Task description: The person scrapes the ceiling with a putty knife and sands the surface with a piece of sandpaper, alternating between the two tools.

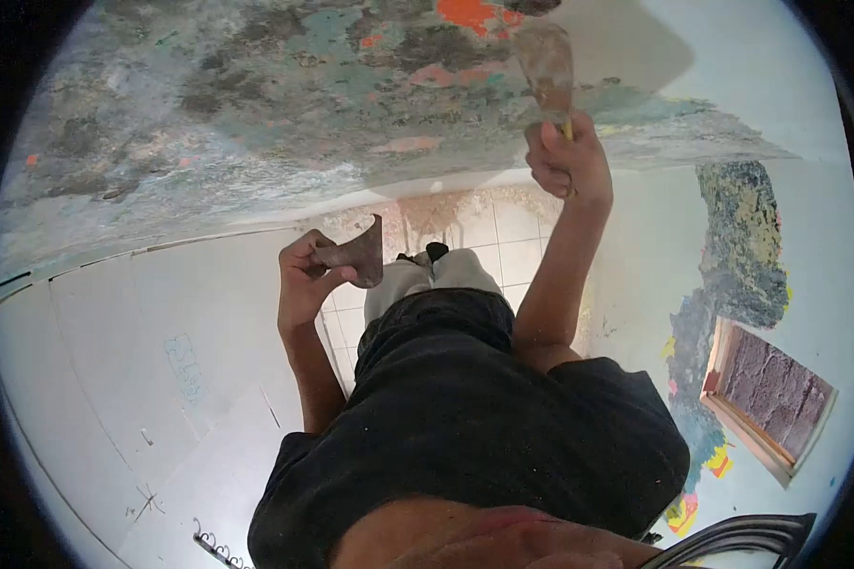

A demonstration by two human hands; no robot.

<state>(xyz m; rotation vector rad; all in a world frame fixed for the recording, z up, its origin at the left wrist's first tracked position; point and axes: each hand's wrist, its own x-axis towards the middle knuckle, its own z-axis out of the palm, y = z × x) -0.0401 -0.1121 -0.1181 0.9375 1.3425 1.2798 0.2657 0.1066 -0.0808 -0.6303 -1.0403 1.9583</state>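
My right hand [579, 163] is closed around the handle of a putty knife [547, 74]. The blade points up over the wall [256, 104], near an orange patch, but whether it touches is hard to tell. That wall is mottled grey, green and black, with a smoother pale area at the right. Lower and to the left, my left hand [304, 277] pinches a wide, dark, smeared blade [362, 254] between thumb and fingers. This blade is held away from the wall, in front of my body.
Light floor tiles [517, 261] show beyond my legs, stained near the wall base. On the right, a side wall has a peeled patch [745, 237] and a wood-framed opening [773, 394]. Hooks [216, 548] are at lower left, dark cables [745, 542] at lower right.
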